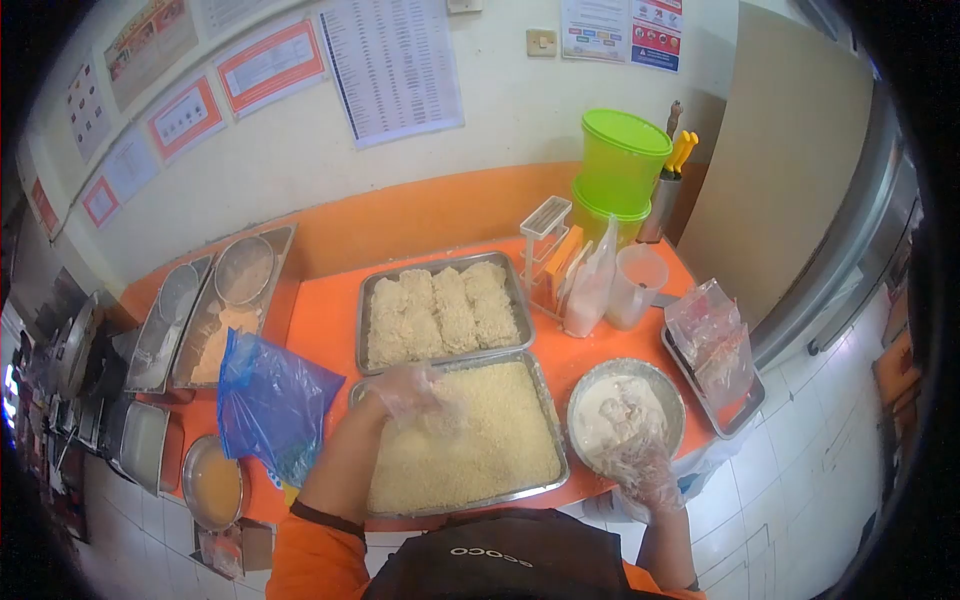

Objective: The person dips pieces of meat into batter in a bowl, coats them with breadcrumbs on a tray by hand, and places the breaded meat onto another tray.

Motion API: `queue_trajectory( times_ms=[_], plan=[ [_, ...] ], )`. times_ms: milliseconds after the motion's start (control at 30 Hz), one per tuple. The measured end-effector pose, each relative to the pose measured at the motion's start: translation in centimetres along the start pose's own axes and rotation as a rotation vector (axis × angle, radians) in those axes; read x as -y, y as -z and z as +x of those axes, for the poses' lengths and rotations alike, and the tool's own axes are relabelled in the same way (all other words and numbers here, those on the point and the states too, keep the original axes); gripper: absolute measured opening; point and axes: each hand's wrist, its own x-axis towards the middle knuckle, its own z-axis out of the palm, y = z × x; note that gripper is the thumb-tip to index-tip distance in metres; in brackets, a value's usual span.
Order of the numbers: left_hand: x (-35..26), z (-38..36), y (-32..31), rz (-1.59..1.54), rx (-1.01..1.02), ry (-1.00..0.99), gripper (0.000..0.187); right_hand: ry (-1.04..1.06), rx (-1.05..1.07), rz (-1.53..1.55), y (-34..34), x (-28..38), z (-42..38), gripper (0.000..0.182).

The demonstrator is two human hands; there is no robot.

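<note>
My left hand (410,392), in a clear plastic glove, presses down into the breadcrumbs in the near metal tray (545,385). Its fingers are curled in the crumbs; whether they hold a piece I cannot tell. My right hand (638,462), also gloved, reaches into the round metal bowl of white batter (590,392) and is smeared with batter; several lumps lie in the batter. Behind the crumb tray stands a second metal tray (364,300) filled with several breaded pieces.
A blue plastic bag (270,400) lies left of the crumb tray. A small bowl of orange liquid (213,486) sits at the near left. Two green tubs (620,165), a clear jug (636,285) and bagged goods (712,335) stand at the right. Metal trays (215,300) lie far left.
</note>
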Motion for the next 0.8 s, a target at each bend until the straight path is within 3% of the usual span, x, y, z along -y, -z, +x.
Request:
queue_trajectory(
  times_ms=[100, 200, 300, 367, 433, 500, 633, 667, 700, 800],
  plan=[
    [-4.4, 1.6, 4.9, 0.347, 0.008, 0.160, 0.053, -0.027, 0.011, -0.014, 0.3, -0.3, -0.2, 0.035],
    [-2.3, 5.5, 9.1, 0.466, -0.230, 0.025, 0.049, -0.007, -0.069, -0.093, 1.2, 0.8, -0.2, 0.033],
    [-5.0, 7.0, 12.0, 0.278, -0.433, -0.034, 0.040, 0.065, -0.031, -0.288, 1.1, -0.2, -0.7, 0.027],
    [-4.3, 9.3, 13.0, 0.323, -0.531, -0.006, 0.033, -0.075, -0.107, -0.037, 0.4, -0.1, -1.0, 0.023],
    [-2.1, 11.8, 13.3, 0.420, -0.598, 0.037, 0.029, -0.128, -0.143, 0.028, 0.2, 0.2, -1.1, 0.019],
    [0.4, 12.7, 11.6, 0.601, -0.549, -0.009, 0.027, -0.098, -0.134, -0.099, 1.1, 1.2, -1.4, 0.016],
    [3.2, 11.5, 8.6, 1.199, -0.371, -0.170, 0.025, -0.431, -0.241, 0.337, 2.5, 3.7, -1.2, 0.013],
    [3.1, 11.5, 8.5, 1.044, -0.192, 0.007, 0.030, -0.469, -0.244, 0.363, 2.2, 2.8, -1.6, 0.012],
    [4.1, 11.6, 8.4, 0.953, -0.269, -0.023, 0.029, -0.511, -0.244, 0.389, 2.0, 1.9, -1.9, 0.011],
    [9.8, 9.6, 7.6, 0.608, -0.510, -0.090, 0.027, -0.176, -0.224, -0.056, 2.1, -1.7, -2.1, 0.012]
  ],
)
